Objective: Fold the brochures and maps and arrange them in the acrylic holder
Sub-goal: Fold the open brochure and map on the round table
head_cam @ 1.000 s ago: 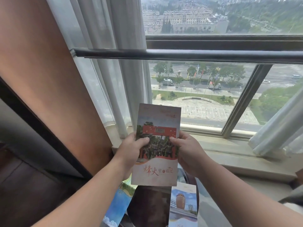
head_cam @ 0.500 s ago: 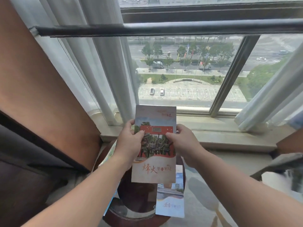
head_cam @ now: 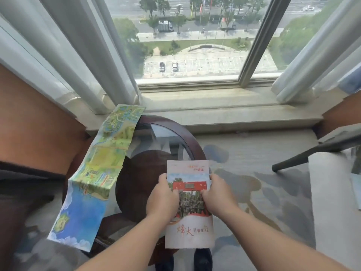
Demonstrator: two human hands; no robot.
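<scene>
The brochure (head_cam: 189,204) is pinched folded between left hand (head_cam: 163,200) and right hand (head_cam: 218,196) over the round table (head_cam: 140,184) — the map (head_cam: 93,180) lies unfolded, draped off its left edge — no acrylic holder visible, so most remains.

Person is showing two bare forearms, L (head_cam: 125,245) & R (head_cam: 273,237), uncovered right to the btm edge of the view. Left hand (head_cam: 163,200) & right hand (head_cam: 218,196) are showing bare too, w/ shortish, rounded fingers; nails are looking too blurred to tell. Person is wearing dark shoes (head_cam: 203,258) w/ rounded toes, slightly glossy, peeking in at btm centre.
</scene>
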